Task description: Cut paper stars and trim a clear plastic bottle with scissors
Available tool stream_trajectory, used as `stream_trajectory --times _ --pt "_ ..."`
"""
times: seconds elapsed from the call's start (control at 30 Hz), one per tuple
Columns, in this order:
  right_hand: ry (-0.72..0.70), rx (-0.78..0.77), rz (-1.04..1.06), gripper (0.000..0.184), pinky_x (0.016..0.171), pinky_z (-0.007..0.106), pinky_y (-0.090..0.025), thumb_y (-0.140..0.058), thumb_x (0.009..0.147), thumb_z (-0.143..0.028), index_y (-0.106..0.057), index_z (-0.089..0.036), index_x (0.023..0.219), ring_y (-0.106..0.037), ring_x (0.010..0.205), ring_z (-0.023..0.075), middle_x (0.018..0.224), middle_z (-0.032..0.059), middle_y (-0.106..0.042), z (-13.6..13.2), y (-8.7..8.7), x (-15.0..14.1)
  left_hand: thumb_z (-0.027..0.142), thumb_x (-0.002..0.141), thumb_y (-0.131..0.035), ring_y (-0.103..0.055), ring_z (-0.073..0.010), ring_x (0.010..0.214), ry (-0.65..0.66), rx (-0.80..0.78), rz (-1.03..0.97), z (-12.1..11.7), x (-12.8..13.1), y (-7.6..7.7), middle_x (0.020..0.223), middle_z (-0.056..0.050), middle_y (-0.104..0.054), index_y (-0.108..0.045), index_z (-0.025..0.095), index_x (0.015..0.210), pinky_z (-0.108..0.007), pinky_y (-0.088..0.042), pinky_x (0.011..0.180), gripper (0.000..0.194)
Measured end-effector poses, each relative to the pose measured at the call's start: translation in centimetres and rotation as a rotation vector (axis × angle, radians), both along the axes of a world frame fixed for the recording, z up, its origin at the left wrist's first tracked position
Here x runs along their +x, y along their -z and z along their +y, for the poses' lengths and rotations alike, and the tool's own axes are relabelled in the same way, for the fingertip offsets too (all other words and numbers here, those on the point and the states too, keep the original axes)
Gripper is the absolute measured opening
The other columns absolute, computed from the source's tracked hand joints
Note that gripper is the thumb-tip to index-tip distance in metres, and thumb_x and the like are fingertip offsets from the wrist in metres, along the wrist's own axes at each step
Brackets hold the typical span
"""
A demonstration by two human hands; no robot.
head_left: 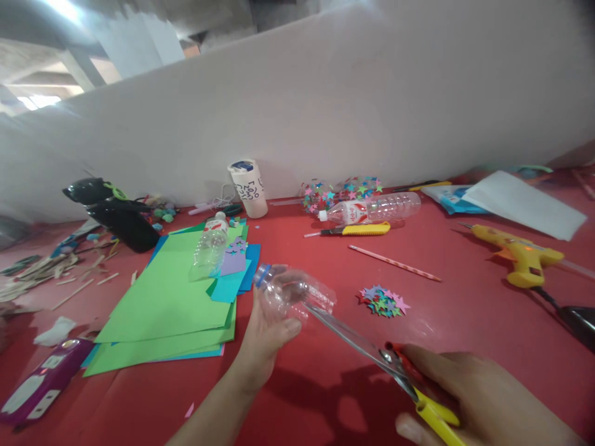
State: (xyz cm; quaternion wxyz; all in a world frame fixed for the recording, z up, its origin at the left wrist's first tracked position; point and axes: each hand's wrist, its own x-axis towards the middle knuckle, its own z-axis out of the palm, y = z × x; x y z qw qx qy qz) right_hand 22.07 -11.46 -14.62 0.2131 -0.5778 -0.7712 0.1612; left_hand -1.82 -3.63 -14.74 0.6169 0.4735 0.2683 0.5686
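My left hand [264,331] is wrapped round a clear plastic bottle [320,292] with a blue cap ring, holding it tilted above the red table. In my right hand [483,396] is a pair of scissors [357,344] with red and yellow handles. The blade tips reach the bottle's lower side; whether they pierce it I cannot tell. Behind the bottle's cap end lie sheets of green paper [162,297]. To the right of the bottle is a small heap of coloured foam stars [382,301].
Farther back lie a capped plastic bottle [385,209], a yellow box cutter [367,230] and a pencil [395,262]. A yellow glue gun [520,254] rests at right. A white tumbler [251,189] stands by the wall. At left are a black bottle [121,217] and wooden sticks [46,269].
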Motion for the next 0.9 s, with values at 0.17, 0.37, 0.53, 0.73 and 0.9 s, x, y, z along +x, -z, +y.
stream_trajectory --times 0.17,0.37,0.53,0.73,0.9 --pt "-0.011 -0.087 0.043 0.043 0.043 0.026 -0.030 -0.058 0.080 -0.067 -0.053 -0.026 0.069 -0.046 0.042 0.0132 0.051 -0.0029 -0.055 0.14 0.27 0.09 0.037 0.069 -0.084 -0.059 -0.0269 0.117 0.020 0.004 0.010 0.01 -0.07 0.07 0.120 -0.005 -0.064 -0.050 0.034 0.134 -0.042 -0.044 0.104 0.073" --pt "0.001 -0.229 0.082 0.057 0.043 0.027 -0.027 -0.044 0.080 -0.080 -0.049 -0.025 0.066 -0.042 0.044 0.0139 0.052 -0.0026 -0.049 0.00 0.85 0.48 0.038 0.068 -0.084 -0.061 -0.0263 0.114 0.020 -0.010 0.022 0.02 -0.16 0.26 0.120 -0.005 -0.063 -0.052 0.033 0.132 -0.041 -0.047 0.099 0.072" --pt "0.014 -0.213 0.059 0.057 0.043 0.027 -0.025 -0.046 0.079 -0.080 -0.048 -0.025 0.064 -0.040 0.043 0.0136 0.050 -0.0038 -0.046 0.13 0.84 0.28 0.037 0.069 -0.083 -0.061 -0.0257 0.112 0.011 0.000 0.022 -0.07 0.03 -0.04 0.119 -0.005 -0.064 -0.054 0.031 0.127 -0.042 -0.046 0.101 0.066" --pt "0.009 -0.149 0.043 0.055 0.041 0.026 -0.025 -0.048 0.080 -0.077 -0.046 -0.025 0.062 -0.040 0.041 0.0132 0.047 -0.0038 -0.046 0.37 0.89 0.26 0.038 0.070 -0.081 -0.061 -0.0277 0.114 0.002 -0.020 -0.008 -0.19 0.10 -0.57 0.119 -0.006 -0.065 -0.057 0.028 0.120 -0.045 -0.045 0.103 0.057" --pt "-0.001 -0.069 0.029 0.044 0.043 0.027 -0.032 -0.061 0.079 -0.068 -0.053 -0.026 0.066 -0.047 0.043 0.0140 0.051 -0.0026 -0.056 0.10 0.24 0.20 0.039 0.078 -0.074 -0.063 -0.0267 0.112 -0.019 -0.048 0.012 -0.14 0.15 -0.45 0.116 -0.005 -0.067 -0.058 0.029 0.118 -0.043 -0.045 0.102 0.045"
